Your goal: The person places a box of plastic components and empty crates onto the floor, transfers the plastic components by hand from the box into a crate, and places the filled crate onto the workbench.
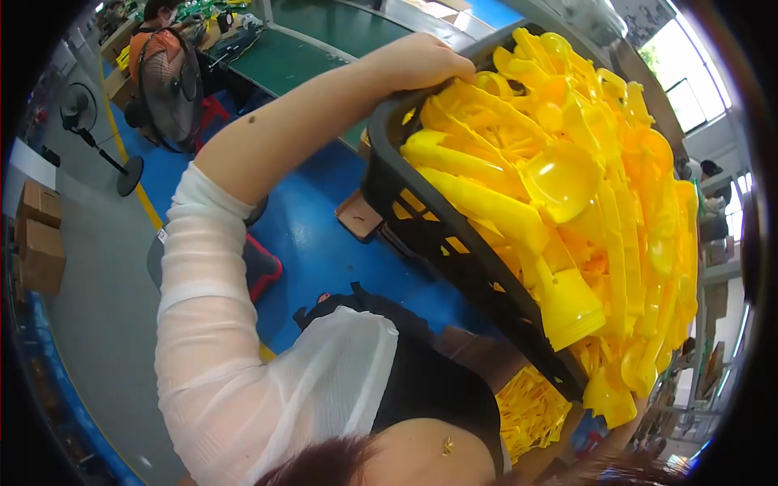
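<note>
My left hand (pixel 429 63) is closed over the rim at the far end of a black plastic crate (pixel 462 259). Slotted openings run along the crate's side, and it sits tilted in front of my body. Heaped above its rim are glossy yellow plastic parts (pixel 567 182), some long and curved, others cup-shaped. My right hand is not visible; a strip of skin, perhaps my right forearm, shows below the crate's near right end. Lower down, beside my body, more small yellow pieces (pixel 531 413) lie in what looks like a cardboard box.
A green-topped worktable (pixel 312 69) stands beyond my left arm, with a seated person (pixel 162 44) at its far end. Two fans, a large one (pixel 170 89) and a smaller stand fan (pixel 79 109), are at the left. Cardboard boxes (pixel 42 243) stack near the left edge.
</note>
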A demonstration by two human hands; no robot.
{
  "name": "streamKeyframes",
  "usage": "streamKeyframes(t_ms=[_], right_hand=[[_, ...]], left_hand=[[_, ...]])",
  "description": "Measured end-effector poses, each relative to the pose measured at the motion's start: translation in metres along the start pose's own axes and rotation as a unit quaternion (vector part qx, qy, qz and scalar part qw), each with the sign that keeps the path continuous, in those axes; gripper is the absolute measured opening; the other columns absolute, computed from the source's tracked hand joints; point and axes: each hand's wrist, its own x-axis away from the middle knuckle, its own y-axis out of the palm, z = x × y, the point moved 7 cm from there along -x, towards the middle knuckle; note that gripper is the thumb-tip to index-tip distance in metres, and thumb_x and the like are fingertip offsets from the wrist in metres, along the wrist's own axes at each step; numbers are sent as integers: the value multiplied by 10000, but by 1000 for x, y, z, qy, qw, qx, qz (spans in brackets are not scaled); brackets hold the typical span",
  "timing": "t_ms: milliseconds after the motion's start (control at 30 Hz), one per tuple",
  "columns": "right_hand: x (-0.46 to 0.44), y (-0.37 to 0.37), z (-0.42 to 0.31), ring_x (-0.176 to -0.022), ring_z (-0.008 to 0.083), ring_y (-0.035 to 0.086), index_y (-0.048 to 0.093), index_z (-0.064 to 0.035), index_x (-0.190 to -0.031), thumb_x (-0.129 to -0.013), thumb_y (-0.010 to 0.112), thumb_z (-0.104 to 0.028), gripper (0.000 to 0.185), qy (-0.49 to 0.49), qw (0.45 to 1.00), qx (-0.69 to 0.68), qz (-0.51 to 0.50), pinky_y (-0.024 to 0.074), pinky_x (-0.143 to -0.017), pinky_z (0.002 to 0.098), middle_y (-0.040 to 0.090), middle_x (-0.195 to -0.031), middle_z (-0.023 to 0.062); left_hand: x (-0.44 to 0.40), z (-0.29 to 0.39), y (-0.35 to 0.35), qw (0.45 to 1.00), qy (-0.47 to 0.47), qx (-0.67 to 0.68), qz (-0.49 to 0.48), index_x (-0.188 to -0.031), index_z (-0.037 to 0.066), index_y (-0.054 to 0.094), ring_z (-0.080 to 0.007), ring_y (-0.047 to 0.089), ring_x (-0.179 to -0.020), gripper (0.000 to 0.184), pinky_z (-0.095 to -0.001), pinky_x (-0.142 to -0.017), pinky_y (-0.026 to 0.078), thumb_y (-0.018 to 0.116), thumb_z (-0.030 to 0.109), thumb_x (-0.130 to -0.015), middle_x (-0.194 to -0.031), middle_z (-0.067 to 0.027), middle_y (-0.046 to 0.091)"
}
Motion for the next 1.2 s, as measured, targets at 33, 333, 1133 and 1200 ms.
streamKeyframes(t_ms=[33, 333, 1133, 1200], right_hand=[[-24, 26, -39, -873, 248, 568, 540, 30, -1130, -795, 598, -138, 380, -61, 996, 37, -59, 489, -707, 365, 570, -1042, 131], [-205, 295, -260, -732, 132, 575, 574, 24, -1065, -867, 523, -155, 272, -102, 982, -32, -158, 448, -666, 247, 611, -863, 57], [-219, 866, -326, -500, 73, 449, 544, -31, -769, -835, 576, -199, 184, 58, 983, -166, -56, 345, -456, 236, 495, -590, -10], [-210, 870, -302, -497, 62, 433, 548, -44, -766, -849, 561, -195, 173, 74, 981, -178, -32, 338, -456, 218, 487, -594, -23]], left_hand=[[-7, -16, -35, 999, 7, -31, 19, -900, 24, 674, -128, 588, -750, 315, -207, -701, 441, 603, 285, -740, -833, -67, 646], [-84, -213, -282, 943, 133, -304, 25, -885, 23, 627, -139, 595, -737, 184, -269, -666, 475, 540, 152, -785, -812, -50, 633], [-352, -656, -538, 922, -250, -164, 245, -688, 53, 671, -192, 601, -650, 465, -292, -646, 445, 570, 506, -719, -728, -89, 656], [-340, -623, -489, 917, -280, -222, 178, -654, 50, 671, -207, 618, -699, 485, -307, -692, 441, 547, 510, -742, -726, -90, 664]])
